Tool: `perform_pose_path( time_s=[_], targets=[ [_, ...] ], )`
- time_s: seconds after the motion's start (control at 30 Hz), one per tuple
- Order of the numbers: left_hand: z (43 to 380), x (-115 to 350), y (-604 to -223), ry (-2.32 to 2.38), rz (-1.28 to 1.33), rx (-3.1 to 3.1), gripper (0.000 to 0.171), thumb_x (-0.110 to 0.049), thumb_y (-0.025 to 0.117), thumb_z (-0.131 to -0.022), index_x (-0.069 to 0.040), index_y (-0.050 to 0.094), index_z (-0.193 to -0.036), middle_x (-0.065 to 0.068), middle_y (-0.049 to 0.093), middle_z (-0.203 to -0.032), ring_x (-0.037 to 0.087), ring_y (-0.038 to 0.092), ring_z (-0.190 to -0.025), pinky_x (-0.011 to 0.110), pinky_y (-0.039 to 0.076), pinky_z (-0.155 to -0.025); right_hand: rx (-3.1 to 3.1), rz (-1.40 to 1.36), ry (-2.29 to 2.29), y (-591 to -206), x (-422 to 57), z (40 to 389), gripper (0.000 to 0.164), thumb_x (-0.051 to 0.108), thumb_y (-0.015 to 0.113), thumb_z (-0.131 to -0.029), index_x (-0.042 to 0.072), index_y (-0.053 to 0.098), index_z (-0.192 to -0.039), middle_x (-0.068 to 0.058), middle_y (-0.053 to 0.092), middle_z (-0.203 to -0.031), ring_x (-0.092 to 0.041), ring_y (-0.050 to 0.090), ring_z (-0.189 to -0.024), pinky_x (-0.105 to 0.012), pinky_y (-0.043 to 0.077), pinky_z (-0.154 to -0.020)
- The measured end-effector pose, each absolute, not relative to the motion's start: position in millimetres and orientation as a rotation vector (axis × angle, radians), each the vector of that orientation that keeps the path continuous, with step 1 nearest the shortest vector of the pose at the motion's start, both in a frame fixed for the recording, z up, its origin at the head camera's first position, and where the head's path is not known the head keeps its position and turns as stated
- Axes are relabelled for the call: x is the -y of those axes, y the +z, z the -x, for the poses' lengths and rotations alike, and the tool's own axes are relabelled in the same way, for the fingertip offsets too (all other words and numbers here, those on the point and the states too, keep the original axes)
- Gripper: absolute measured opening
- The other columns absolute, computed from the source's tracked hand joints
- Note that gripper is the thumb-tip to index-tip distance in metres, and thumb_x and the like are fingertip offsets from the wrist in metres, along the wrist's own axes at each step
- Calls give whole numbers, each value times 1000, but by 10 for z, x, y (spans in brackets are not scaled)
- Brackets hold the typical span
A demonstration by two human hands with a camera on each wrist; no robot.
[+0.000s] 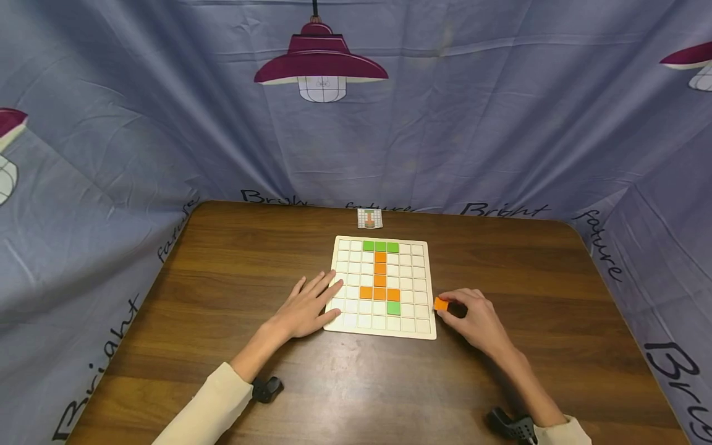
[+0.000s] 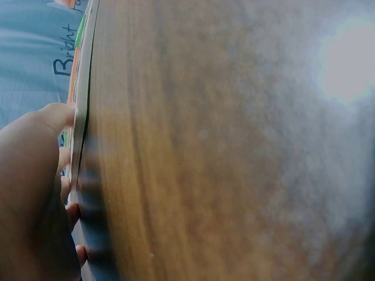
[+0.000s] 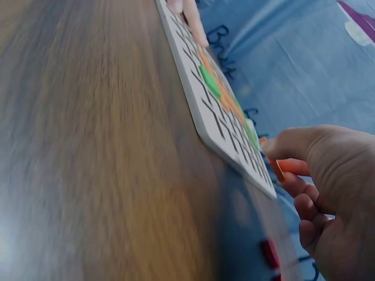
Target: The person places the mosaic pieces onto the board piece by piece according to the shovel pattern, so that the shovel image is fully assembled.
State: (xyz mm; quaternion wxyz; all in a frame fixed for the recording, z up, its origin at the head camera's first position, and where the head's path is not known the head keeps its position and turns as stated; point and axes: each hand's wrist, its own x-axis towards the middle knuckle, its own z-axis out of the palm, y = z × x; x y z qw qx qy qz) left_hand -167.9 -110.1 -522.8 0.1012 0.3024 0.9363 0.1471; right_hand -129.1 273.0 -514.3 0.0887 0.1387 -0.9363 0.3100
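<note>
A pale square grid board (image 1: 410,311) lies on the table. Three green tiles (image 1: 381,246) sit in its top row, and orange tiles (image 1: 380,269) run down below the middle one to a short orange row. Under that row's right end is one more green tile (image 1: 394,308). My left hand (image 1: 303,311) rests on the board's left edge with its fingers spread. Just off the right edge, my right hand (image 1: 475,316) pinches an orange tile (image 1: 441,304) between thumb and fingers. The right wrist view shows that orange tile (image 3: 277,170) partly hidden by the thumb.
Behind the board, a small card (image 1: 369,219) with a green and orange grid pattern lies near the back edge of the brown wooden table (image 1: 250,247). A blue-grey curtain (image 1: 473,136) with printed lamps and lettering hangs around the table. Dark straps are on both wrists.
</note>
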Motion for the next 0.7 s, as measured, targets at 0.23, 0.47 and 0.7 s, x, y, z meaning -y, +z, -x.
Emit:
perform_pose_path(
  time_s=[0.23,0.47,0.7],
  targets=[
    [1677,1096,-5220,451,-894,-2770,65,-49,43,-105,-18,25,-160,8,14,-166,28,13,-151,59,8,-117,2802,-494,968,-5099,-2504,1369,29,11,86,-78,6,77,-105,-6,70,-105,-27,58,-98,-48,48,-85],
    [1683,1096,-5243,445,-896,-2771,65,-49,41,-106,-19,25,-160,7,13,-166,27,12,-151,58,8,-117,2797,-575,995,-5108,-2271,1431,26,12,85,-79,9,77,-103,-3,71,-103,-22,56,-95,-41,50,-80],
    [1682,1093,-5243,458,-892,-2774,65,-49,42,-106,-18,26,-160,7,14,-166,28,13,-151,59,8,-117,2735,-693,1022,-5164,-2051,1497,24,10,86,-78,7,77,-100,-2,71,-100,-21,57,-94,-40,50,-81]
  ],
)
